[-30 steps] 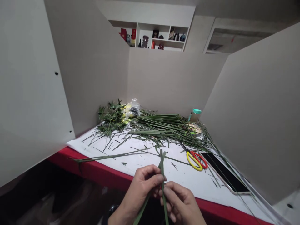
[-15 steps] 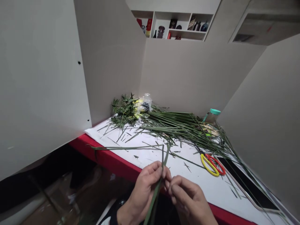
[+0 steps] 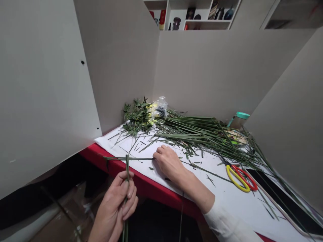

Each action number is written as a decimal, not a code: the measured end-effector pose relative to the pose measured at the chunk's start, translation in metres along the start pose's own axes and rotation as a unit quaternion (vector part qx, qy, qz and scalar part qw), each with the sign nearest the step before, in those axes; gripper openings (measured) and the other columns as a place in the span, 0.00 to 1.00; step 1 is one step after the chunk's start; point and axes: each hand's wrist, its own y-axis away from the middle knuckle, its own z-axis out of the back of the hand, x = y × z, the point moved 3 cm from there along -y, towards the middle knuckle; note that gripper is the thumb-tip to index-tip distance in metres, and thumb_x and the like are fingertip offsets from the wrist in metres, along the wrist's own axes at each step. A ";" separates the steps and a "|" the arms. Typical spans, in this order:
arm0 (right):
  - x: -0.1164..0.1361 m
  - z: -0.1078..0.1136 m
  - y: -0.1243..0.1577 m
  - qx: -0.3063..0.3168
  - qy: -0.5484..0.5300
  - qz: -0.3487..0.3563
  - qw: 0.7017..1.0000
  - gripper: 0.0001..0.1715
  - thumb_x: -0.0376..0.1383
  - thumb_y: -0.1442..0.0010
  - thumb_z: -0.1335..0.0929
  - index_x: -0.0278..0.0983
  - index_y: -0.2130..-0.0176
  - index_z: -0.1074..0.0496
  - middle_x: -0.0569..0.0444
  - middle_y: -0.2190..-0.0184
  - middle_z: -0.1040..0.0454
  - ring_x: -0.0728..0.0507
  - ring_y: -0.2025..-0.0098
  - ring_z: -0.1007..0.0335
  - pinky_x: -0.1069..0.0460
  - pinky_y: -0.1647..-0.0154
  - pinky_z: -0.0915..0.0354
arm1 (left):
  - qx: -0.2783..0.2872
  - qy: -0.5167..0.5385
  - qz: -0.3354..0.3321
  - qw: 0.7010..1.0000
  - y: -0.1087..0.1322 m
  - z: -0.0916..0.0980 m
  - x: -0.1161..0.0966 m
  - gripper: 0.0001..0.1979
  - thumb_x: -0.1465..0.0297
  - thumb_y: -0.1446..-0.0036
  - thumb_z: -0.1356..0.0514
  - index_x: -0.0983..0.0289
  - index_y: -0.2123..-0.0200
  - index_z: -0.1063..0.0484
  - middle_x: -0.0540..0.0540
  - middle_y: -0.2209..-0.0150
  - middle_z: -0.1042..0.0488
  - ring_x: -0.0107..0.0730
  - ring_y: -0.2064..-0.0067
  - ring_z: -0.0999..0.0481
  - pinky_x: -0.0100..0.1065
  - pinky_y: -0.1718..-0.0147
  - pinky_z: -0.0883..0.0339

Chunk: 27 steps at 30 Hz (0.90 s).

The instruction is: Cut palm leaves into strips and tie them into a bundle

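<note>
My left hand (image 3: 117,201) is closed around long green leaf strips (image 3: 127,164), held upright in front of the table edge. Their lower ends hang below the hand. My right hand (image 3: 168,161) reaches over the white cloth, its fingers pinched at the end of a thin leaf strip (image 3: 141,158). That strip runs left across the cloth and past the red edge, behind the upright strips. Part of the right fingertips is hidden by the hand itself. Leaf scraps (image 3: 150,168) lie close by on the cloth.
A big heap of long leaves (image 3: 196,129) lies at the back, with leafy sprigs (image 3: 136,116) and a plastic bag (image 3: 160,107) to its left. Scissors (image 3: 238,179), a tablet-like black slab (image 3: 280,198) and a green-lidded jar (image 3: 238,121) are on the right. Grey panels (image 3: 202,74) enclose the table.
My left hand has moved left with its leaf strips. My right hand has left it and reached forward onto the table, to the strip lying there. The view has shifted slightly.
</note>
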 end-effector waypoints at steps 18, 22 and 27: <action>-0.014 0.104 0.090 -0.132 -0.177 -0.126 0.967 0.14 0.38 0.33 0.39 0.38 0.69 0.32 0.58 0.77 0.33 0.48 0.74 0.37 0.55 0.74 0.42 | -0.004 0.019 -0.012 1.000 -0.020 -0.028 -0.011 0.13 0.67 0.57 0.26 0.68 0.70 0.22 0.52 0.71 0.29 0.17 0.77 0.42 0.20 0.83 0.43; -0.005 0.101 0.113 -0.113 -0.286 -0.184 0.934 0.14 0.42 0.36 0.36 0.38 0.70 0.29 0.59 0.79 0.36 0.48 0.75 0.40 0.54 0.76 0.45 | 0.024 0.028 -0.040 0.999 -0.025 -0.055 -0.017 0.15 0.68 0.59 0.25 0.67 0.67 0.21 0.51 0.71 0.28 0.16 0.78 0.45 0.20 0.82 0.45; 0.009 0.097 0.129 -0.097 -0.305 -0.206 0.925 0.16 0.44 0.38 0.35 0.39 0.73 0.28 0.57 0.79 0.33 0.47 0.75 0.40 0.53 0.74 0.44 | 0.092 0.015 -0.055 0.994 -0.023 -0.083 -0.020 0.15 0.65 0.52 0.28 0.65 0.61 0.20 0.47 0.76 0.34 0.16 0.78 0.46 0.20 0.82 0.48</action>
